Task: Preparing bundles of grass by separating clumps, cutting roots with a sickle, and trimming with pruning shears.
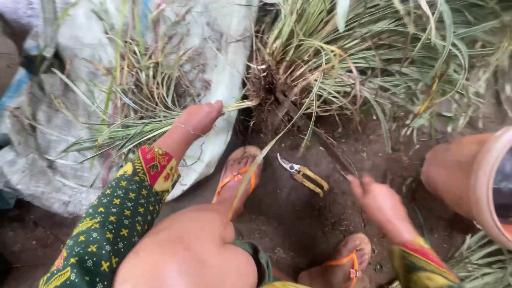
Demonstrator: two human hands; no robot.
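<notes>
My left hand [200,118] is closed around a bunch of long striped grass leaves [122,130], holding it over a white woven sack [213,42]. My right hand [376,197] hovers low over the dark soil with fingers loosely apart and nothing in it; it looks blurred. A pair of pruning shears with yellow handles [303,175] lies on the soil between my hands, closer to the right one. A large clump of the same grass with bare roots [298,80] lies just beyond the shears.
My feet in orange-strapped sandals [237,170] rest on the soil, with my bare knee [186,250] in front. A terracotta-coloured pot [482,181] stands at the right edge. More grass leaves [480,261] lie at lower right.
</notes>
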